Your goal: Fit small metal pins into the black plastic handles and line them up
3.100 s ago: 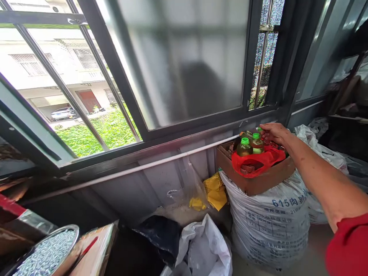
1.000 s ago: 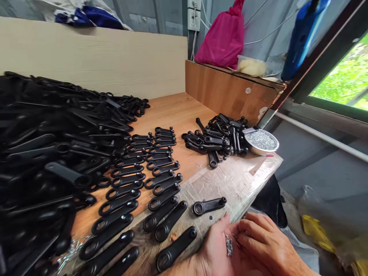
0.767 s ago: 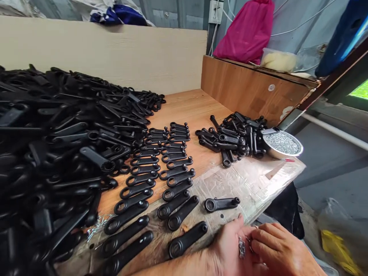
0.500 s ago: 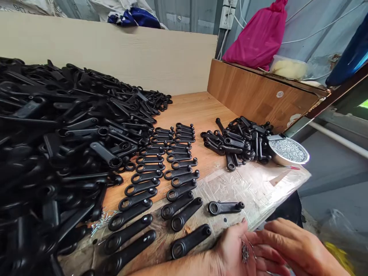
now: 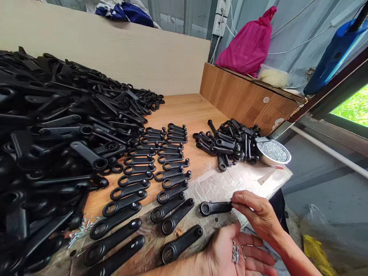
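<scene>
My left hand [image 5: 230, 251] lies palm up at the bottom, fingers spread, with a small heap of metal screws [image 5: 235, 252] on the palm. Above it, my right hand [image 5: 255, 211] has its thumb and fingers pinched at the small end of a black crank-shaped part [image 5: 215, 207]; whatever is between the fingertips is too small to make out. Two columns of similar black parts [image 5: 172, 179] lie on the table left of my hands. Another black part [image 5: 181, 244] is beside my left wrist.
A big pile of black parts [image 5: 57, 115] covers the left side. A smaller pile [image 5: 230, 142] sits near a bowl of screws [image 5: 273, 151] at the right. Loose screws [image 5: 83, 229] lie at lower left. A wooden box [image 5: 244, 97] stands behind.
My right hand has moved up and left, from over my left palm to the end of the black part. My left fingers now show more fully. The view has shifted right.
</scene>
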Motion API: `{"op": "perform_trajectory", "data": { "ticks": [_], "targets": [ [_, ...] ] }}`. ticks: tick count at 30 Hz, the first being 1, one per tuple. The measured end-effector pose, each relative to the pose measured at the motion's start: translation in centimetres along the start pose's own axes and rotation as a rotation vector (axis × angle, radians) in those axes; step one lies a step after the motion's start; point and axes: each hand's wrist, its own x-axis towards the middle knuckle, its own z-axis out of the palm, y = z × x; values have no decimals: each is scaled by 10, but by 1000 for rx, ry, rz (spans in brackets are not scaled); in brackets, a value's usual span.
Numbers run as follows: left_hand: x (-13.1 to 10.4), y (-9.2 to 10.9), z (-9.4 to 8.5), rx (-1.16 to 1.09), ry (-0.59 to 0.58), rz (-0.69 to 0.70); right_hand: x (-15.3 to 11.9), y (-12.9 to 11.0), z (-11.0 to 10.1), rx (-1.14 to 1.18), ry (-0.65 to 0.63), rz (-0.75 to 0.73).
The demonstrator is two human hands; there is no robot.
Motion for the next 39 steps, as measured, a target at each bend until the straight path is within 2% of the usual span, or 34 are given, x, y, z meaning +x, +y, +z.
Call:
{"op": "perform_trajectory", "data": {
  "ticks": [5,8,12,14,18,22,29,33,39],
  "targets": [
    [-2,3,6,3,17,-15,-1,3,1,-69,-61,-5],
    [-6,6,15,19,99,-39,0,2,-2,-109,-100,-31],
    [-11,11,23,6,188,-45,0,-6,-19,-146,-52,-82],
    [-12,10,22,-36,155,-13,-4,-14,-32,-140,-75,-94],
    [-13,6,17,-97,73,77,-18,-32,-48,-108,-255,-119],
    [-14,4,17,-144,58,105,-35,-42,-41,-184,-356,-137],
    [-16,3,20,-287,63,143,-58,-34,-21,-407,-268,-214],
    [-17,3,22,-344,72,140,-66,-26,-16,-396,-323,-193],
    [-16,4,23,-374,60,144,-67,-20,-14,-347,-267,-191]
  ]
}}
